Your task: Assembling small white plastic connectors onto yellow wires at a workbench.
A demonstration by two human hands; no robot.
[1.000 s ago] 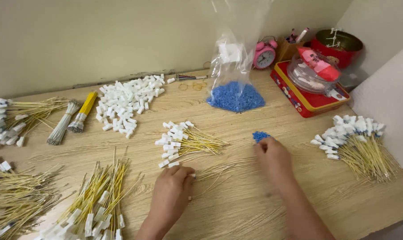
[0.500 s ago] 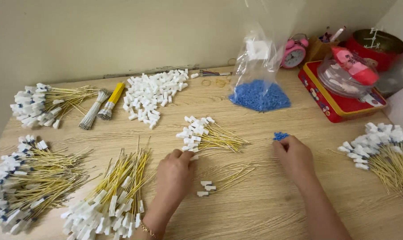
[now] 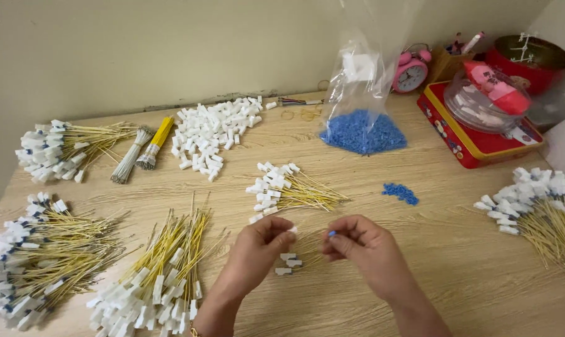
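- Your left hand is pinched narrow on a small white connector with a thin yellow wire, held just above the table.
- Your right hand has its grip closed on a tiny blue bead, thumb and forefinger tight, right beside the white connector; the two hands nearly touch.
- Loose white connectors lie on the table directly below the gap between your hands.
- Landmark: the small wire bundle with white ends. Your hands are just in front of it.
- Small heap of blue beads sits right of that bundle; the clear bag with the big blue bead pile is behind it and to the right.
- White connector pile is behind the bundle, to the left.
- Finished yellow wire bundles lie to the left and nearer you; another bunch far right.
- Red tin and pink alarm clock are far right, behind.
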